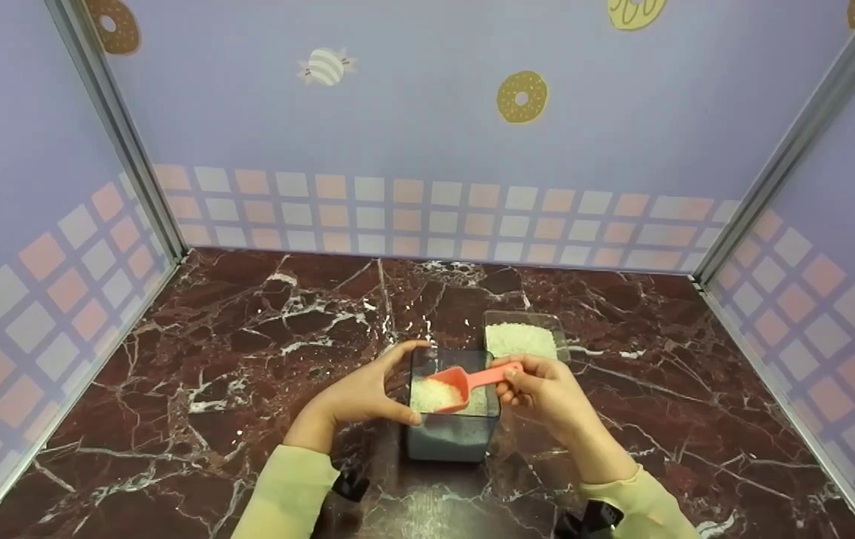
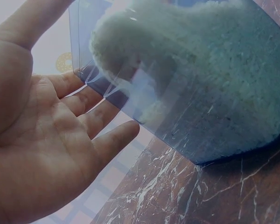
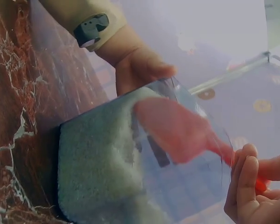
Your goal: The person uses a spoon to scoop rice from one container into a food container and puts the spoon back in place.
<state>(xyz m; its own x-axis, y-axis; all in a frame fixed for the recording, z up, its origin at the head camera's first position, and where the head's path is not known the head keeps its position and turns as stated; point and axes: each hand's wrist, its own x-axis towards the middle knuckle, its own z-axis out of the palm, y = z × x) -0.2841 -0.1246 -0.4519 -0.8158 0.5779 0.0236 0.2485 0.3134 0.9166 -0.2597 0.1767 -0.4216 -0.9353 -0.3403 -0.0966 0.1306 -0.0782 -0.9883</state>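
Note:
A clear, blue-tinted container [image 1: 451, 440] stands upright on the tabletop, partly filled with white grains like rice [image 2: 214, 84]. My left hand [image 1: 364, 391] holds it from the left, thumb at the near rim and fingers reaching to the far rim. In the left wrist view that hand's fingers [image 2: 114, 140] lie along the container's wall. With my right hand [image 1: 543, 393] I grip the handle of a pink-red scoop [image 1: 454, 385], thumb on top. The scoop's bowl is inside the container, tilted to the left, with grains at its mouth. Through the wall, the right wrist view shows the bowl [image 3: 170, 128] above the heap.
Behind the container, to the right, a shallow clear tray [image 1: 564, 348] holds more white grains [image 1: 521, 340]. The dark red marbled tabletop [image 1: 233, 464] has a few scattered grains on it. Purple patterned panels [image 1: 412, 135] close off the back and both sides.

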